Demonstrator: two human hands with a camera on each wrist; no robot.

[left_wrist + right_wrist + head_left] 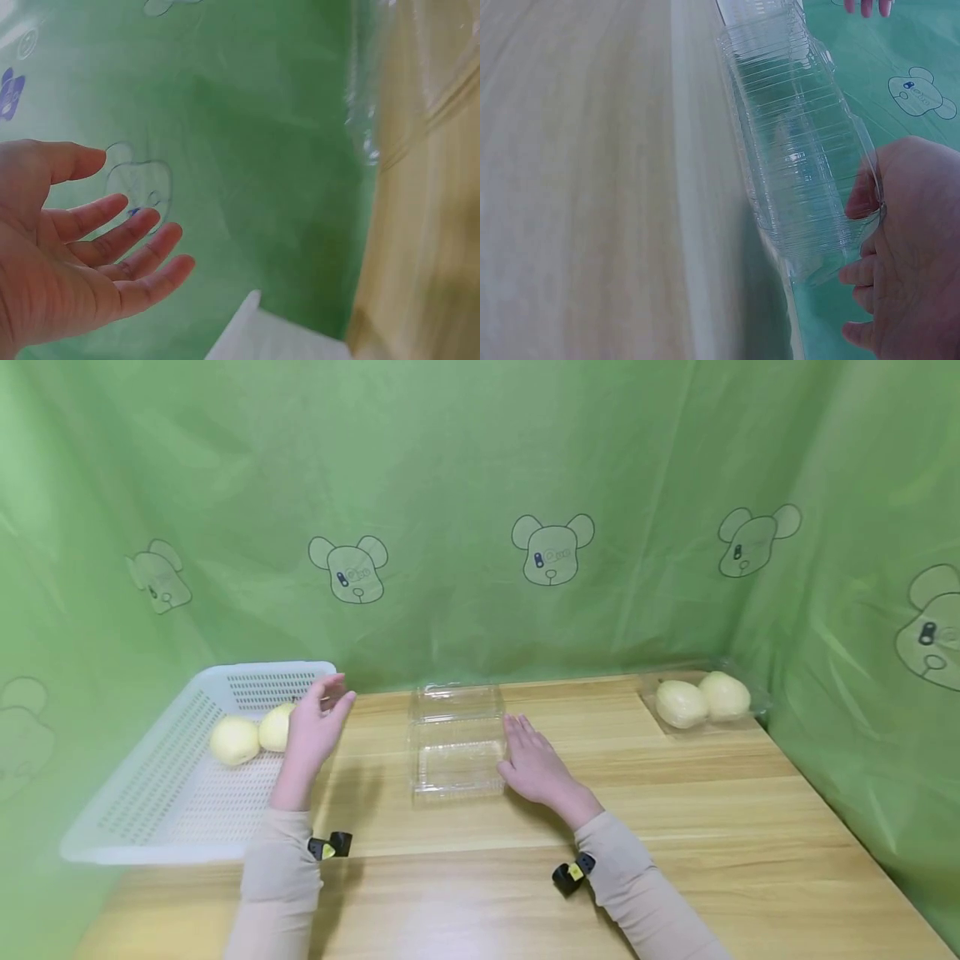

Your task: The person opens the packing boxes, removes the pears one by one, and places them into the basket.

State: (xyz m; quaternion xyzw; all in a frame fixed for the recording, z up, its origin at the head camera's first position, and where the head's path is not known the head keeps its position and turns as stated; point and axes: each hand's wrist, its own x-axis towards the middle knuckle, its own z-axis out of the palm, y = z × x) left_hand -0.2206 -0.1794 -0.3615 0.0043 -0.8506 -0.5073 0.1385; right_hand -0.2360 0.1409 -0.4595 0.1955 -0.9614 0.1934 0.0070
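Observation:
An open clear plastic clamshell box lies mid-table, its lid folded back toward the curtain. My right hand rests at the box's right edge, fingers straight. In the right wrist view, the thumb and fingers of that hand are right at the ribbed clear wall of the box. Above the right rim of a white basket is my left hand, holding nothing. Its fingers are loosely bent and spread in the left wrist view. Two pale yellow pears sit in the basket, one partly behind the hand.
At the far right of the wooden table stands another clear box with two pears in it. A green curtain with printed bear heads encloses the back and sides. The basket takes up the table's left side.

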